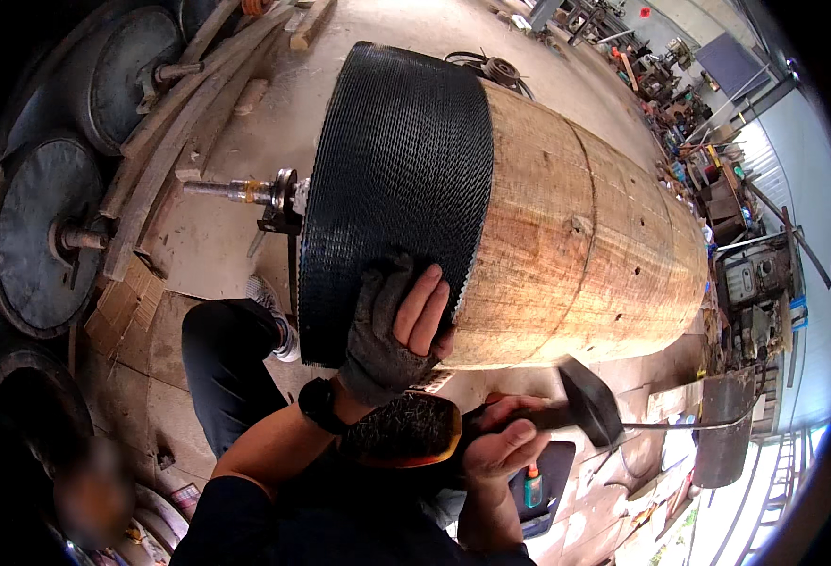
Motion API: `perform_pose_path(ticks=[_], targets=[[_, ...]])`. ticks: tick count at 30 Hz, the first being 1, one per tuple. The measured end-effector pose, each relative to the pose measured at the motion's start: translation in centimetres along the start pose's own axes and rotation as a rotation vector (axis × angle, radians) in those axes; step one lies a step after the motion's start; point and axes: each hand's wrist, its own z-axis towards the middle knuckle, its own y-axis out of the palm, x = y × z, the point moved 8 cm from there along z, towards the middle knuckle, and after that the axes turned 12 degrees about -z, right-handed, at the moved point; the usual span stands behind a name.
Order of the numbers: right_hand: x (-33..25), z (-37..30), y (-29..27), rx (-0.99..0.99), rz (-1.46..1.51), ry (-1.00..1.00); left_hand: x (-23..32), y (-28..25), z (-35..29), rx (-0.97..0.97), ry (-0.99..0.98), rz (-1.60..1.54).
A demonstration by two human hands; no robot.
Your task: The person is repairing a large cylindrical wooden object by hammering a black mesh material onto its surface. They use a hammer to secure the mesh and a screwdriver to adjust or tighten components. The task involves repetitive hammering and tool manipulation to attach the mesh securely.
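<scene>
A large wooden roller (pixel 566 236) lies across the view, its left end wrapped in a black ribbed strip (pixel 396 160). My left hand (pixel 387 330), in a grey glove that leaves some fingers bare, rests flat on that strip near its right edge, fingers stretched out. A metal shaft (pixel 245 191) sticks out of the roller's left end. Below the roller, my right hand (pixel 500 448) grips a hammer (pixel 590 406), whose dark head points right, away from the wood. Between my forearms sits a dark, bristly oval thing (pixel 401 429) with an orange edge; its kind is unclear.
Large dark drums with shafts (pixel 47 236) line the left side, beside long timber beams (pixel 170 141). Behind the roller lies a coil of dark material (pixel 500 71). Cluttered tools and machines (pixel 755 283) run along the right wall. Near my right forearm is a dark tray (pixel 552 486).
</scene>
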Motion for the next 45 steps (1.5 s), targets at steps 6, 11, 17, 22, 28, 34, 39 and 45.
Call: perform_pose_path(ticks=[6, 11, 17, 22, 28, 34, 39, 45], targets=[[5.3, -0.3, 1.9, -0.304, -0.434, 0.186, 0.2, -0.2, 0.5, 0.015, 0.02, -0.007], [-2.0, 0.8, -0.2, 0.124, -0.004, -0.268, 0.0, -0.4, 0.3, 0.009, 0.002, -0.017], [4.8, -0.8, 1.2, -0.246, -0.398, 0.2, -0.3, 0.0, 0.7, 0.006, -0.01, -0.019], [-1.3, -0.2, 0.4, 0.009, -0.463, -0.404, 0.0, -0.1, 0.4, -0.006, -0.008, -0.024], [5.7, -1.7, 0.3, -0.21, -0.234, 0.288, -0.1, -0.1, 0.9, 0.007, 0.011, -0.018], [-0.1, 1.0, -0.3, -0.006, -0.09, -0.013, 0.0, -0.1, 0.6, -0.005, 0.023, 0.014], [2.2, 0.8, 1.3, -0.248, -0.346, 0.097, -0.3, 0.4, 0.3, -0.03, 0.0, 0.017], [2.8, 0.9, 3.2, -0.289, -0.834, -0.199, -0.3, 0.1, 0.6, -0.015, 0.003, -0.003]])
